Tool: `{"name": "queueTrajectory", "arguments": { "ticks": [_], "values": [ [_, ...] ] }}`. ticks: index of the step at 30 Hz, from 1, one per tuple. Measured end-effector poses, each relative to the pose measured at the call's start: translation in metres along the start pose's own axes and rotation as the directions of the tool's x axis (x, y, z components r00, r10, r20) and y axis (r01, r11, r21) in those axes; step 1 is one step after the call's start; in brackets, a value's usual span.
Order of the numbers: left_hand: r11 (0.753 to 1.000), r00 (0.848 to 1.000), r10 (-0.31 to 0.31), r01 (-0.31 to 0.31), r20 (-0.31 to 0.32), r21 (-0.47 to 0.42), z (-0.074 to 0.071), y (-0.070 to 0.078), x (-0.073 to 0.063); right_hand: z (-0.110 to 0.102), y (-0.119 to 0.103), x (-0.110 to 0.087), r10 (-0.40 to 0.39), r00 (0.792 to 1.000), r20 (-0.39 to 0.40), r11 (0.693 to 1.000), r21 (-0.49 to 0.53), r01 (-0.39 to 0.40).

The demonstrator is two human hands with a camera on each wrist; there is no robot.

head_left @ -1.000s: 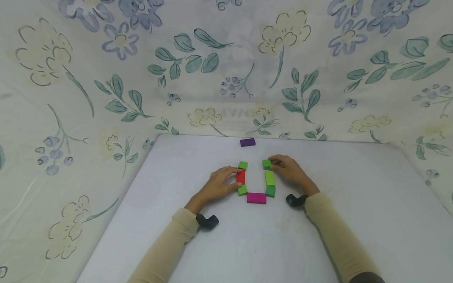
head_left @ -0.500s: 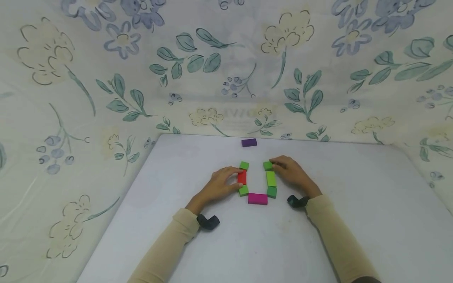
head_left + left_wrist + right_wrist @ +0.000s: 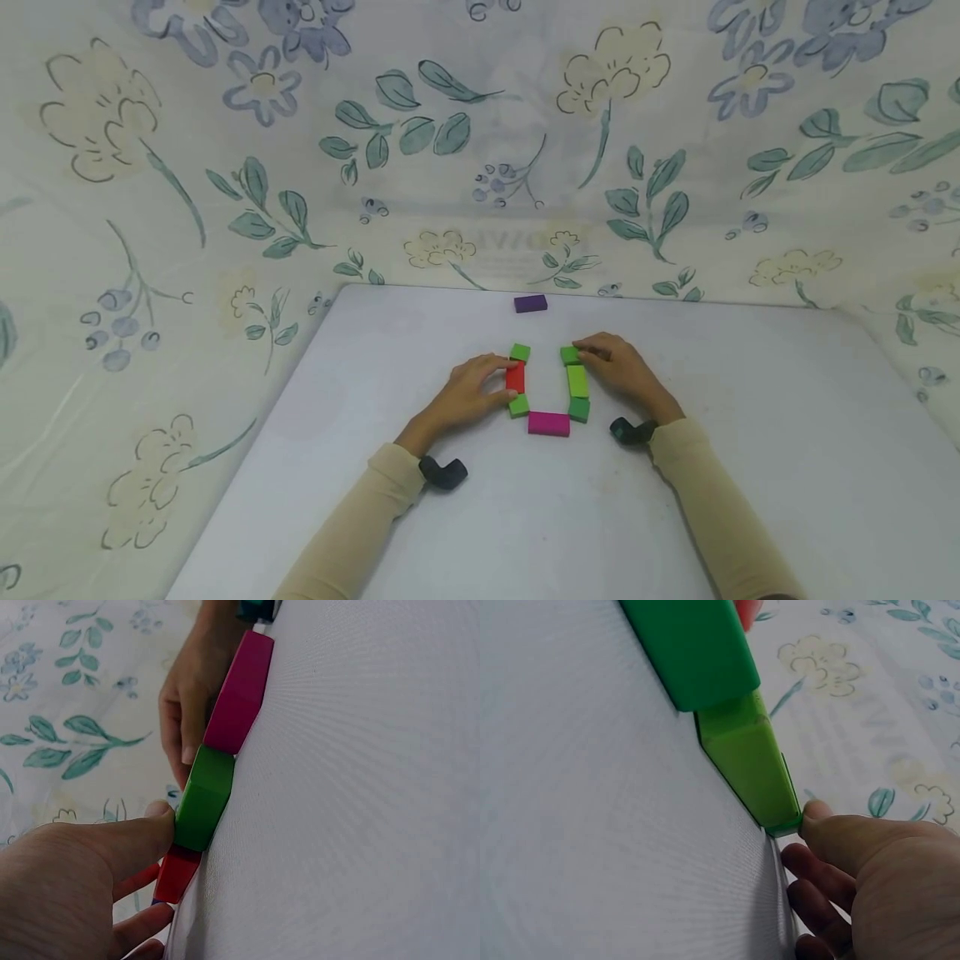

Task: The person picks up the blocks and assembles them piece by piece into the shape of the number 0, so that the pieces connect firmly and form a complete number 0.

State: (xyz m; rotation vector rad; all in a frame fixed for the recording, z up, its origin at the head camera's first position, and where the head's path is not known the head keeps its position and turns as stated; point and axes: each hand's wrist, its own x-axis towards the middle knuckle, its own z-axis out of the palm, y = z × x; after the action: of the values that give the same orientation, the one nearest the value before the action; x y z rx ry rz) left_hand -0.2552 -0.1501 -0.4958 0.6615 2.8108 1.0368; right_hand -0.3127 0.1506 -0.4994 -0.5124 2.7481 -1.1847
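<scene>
Wooden toy blocks form a U on the white table. My left hand spans its left side, with fairly straight finger and thumb touching the ends of the red block; the thumb meets the near-left green cube. Another green cube sits beyond the red block. My right hand pinches the far-right green cube, which is partly covered by the fingers. It stands against the lime block. Nearer lies a darker green cube. The magenta block lies across the near end.
A purple block lies apart near the table's back edge. Floral sheeting hangs behind and to the sides. Each wrist wears a dark device, such as the left one.
My right hand has drawn the far-right green cube slightly nearer, closing up to the lime block. The left hand holds its place at the red block. The head view has shifted slightly.
</scene>
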Motion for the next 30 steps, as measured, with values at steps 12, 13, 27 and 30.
{"name": "queueTrajectory", "arguments": {
  "ticks": [12,13,27,30],
  "values": [
    [1.000,1.000,-0.020,0.020,0.012,-0.002,-0.0001,0.0019,-0.0012,0.0004,-0.0003,-0.0019,-0.029,1.000,0.009,1.000,0.004,0.029],
    [1.000,1.000,-0.016,0.016,0.011,0.002,-0.0005,0.0020,-0.0011,0.0005,-0.0002,-0.0018,-0.033,0.999,0.008,0.999,0.002,0.033],
    [1.000,1.000,-0.007,0.007,0.018,0.013,-0.0016,0.0031,-0.0014,0.0002,0.0012,-0.0017,-0.002,1.000,0.009,1.000,-0.002,0.002],
    [1.000,1.000,-0.014,0.014,0.022,0.006,-0.0012,0.0029,-0.0011,0.0003,0.0019,-0.0017,0.002,1.000,0.009,1.000,-0.007,-0.002]
  ]
}}
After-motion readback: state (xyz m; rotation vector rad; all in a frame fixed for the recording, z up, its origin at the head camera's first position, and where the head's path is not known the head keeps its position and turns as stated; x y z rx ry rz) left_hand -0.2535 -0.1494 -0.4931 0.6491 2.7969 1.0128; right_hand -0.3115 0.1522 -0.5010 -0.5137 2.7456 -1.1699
